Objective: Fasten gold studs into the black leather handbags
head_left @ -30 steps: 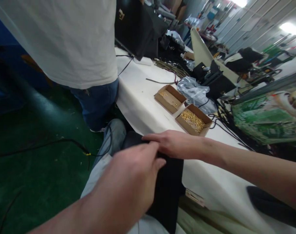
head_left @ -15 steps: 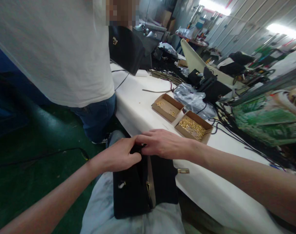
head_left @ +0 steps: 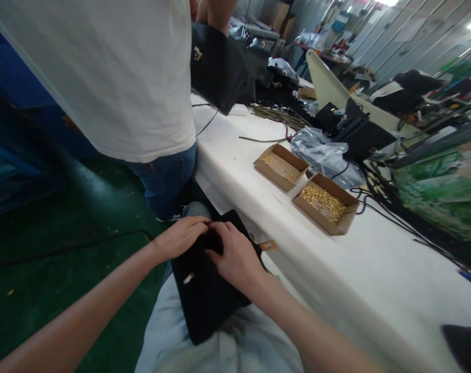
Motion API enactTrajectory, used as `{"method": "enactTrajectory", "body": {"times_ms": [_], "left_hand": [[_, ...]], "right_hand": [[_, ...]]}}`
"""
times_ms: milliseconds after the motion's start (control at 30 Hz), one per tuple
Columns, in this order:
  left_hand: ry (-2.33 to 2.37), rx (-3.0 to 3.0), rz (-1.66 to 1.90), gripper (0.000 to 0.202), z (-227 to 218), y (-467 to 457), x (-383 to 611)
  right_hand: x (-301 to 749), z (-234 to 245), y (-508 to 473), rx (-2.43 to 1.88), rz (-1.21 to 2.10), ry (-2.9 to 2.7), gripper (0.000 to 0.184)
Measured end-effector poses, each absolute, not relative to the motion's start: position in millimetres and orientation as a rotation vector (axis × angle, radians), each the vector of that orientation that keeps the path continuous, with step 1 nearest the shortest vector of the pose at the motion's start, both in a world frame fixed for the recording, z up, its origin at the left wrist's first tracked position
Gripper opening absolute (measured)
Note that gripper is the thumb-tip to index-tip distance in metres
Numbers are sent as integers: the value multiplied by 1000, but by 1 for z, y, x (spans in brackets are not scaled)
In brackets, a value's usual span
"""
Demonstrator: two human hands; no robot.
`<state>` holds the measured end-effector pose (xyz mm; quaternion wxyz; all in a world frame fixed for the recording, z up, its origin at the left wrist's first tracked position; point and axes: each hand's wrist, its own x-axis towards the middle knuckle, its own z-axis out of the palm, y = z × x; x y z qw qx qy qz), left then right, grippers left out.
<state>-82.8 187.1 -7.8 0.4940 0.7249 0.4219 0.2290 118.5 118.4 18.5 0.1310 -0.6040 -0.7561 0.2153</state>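
A black handbag [head_left: 208, 295] with a small gold-toned turn lock lies across my lap. At its far end my left hand [head_left: 185, 235] grips the edge, fingers bent over it. My right hand [head_left: 235, 254] is curled around the same part from the right, thumb toward the bag's middle. The two hands almost touch at the fingertips. What lies between the fingers is dark and hidden. A metal clasp plate [head_left: 268, 245] sticks out from the bag's right side, near the table edge.
Two cardboard trays [head_left: 324, 204] of small gold-coloured fittings stand on the white-covered table [head_left: 254, 197]. Behind them lie clear plastic wrap [head_left: 321, 147] and black bags [head_left: 363, 134]. A co-worker in a white shirt [head_left: 134, 77] stands at the left, holding a black bag [head_left: 216, 67].
My right hand has shifted lower over the bag, its forearm swinging toward me. The bag's opening, seen before with its zip, is now covered. The view has turned slightly left.
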Motion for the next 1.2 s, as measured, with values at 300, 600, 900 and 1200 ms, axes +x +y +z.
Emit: {"method": "enactTrajectory", "body": {"times_ms": [300, 600, 900, 1200], "left_hand": [[1093, 1660, 591, 38, -10, 188, -86], [1115, 1529, 649, 34, 17, 186, -80], [973, 1334, 605, 35, 55, 125, -67], [985, 1242, 570, 49, -2, 44, -45]], "right_hand": [[99, -30, 126, -1674, 754, -1634, 19], [99, -18, 143, -1458, 1152, -1354, 41], [149, 83, 144, -1487, 1600, -1701, 17], [170, 28, 75, -1641, 1652, -1672, 34]]}}
